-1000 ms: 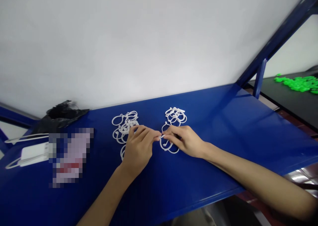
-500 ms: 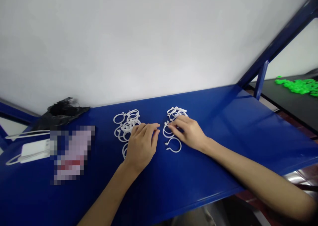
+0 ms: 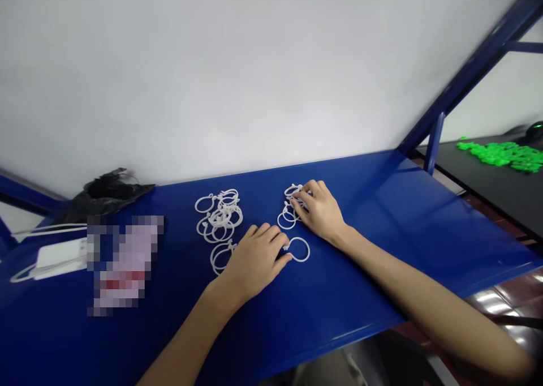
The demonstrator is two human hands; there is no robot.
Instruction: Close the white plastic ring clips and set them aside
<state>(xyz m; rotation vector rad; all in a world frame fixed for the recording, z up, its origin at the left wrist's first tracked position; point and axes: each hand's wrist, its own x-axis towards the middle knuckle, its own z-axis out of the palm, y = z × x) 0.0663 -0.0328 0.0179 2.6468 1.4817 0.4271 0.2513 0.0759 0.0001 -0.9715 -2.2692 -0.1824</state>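
Thin white open rings with small knobs at their ends lie on a blue table (image 3: 360, 199). My left hand (image 3: 258, 258) reaches across to a single white ring (image 3: 308, 250), its thumb and index finger closed about the knobbed ends. My right hand (image 3: 320, 210) is bent over the small right-hand group of white rings (image 3: 287, 221), fingertips pinched at one of them and partly covering the others. To the left of my left hand lies a larger loose pile of white rings (image 3: 220, 216), a few of them partly behind that hand.
A black plastic bag (image 3: 112, 191) lies at the back left. Near it are a white box-like device with a cable (image 3: 59, 258) and a blurred pinkish item (image 3: 131, 256). Bright green pieces (image 3: 504, 155) lie on a black table at right. Blue frame bars (image 3: 435, 142) rise at the right.
My left hand has moved right and closed at the knobbed ends of the single ring. My right hand has shifted slightly away from me, over the farther rings of the right-hand group.
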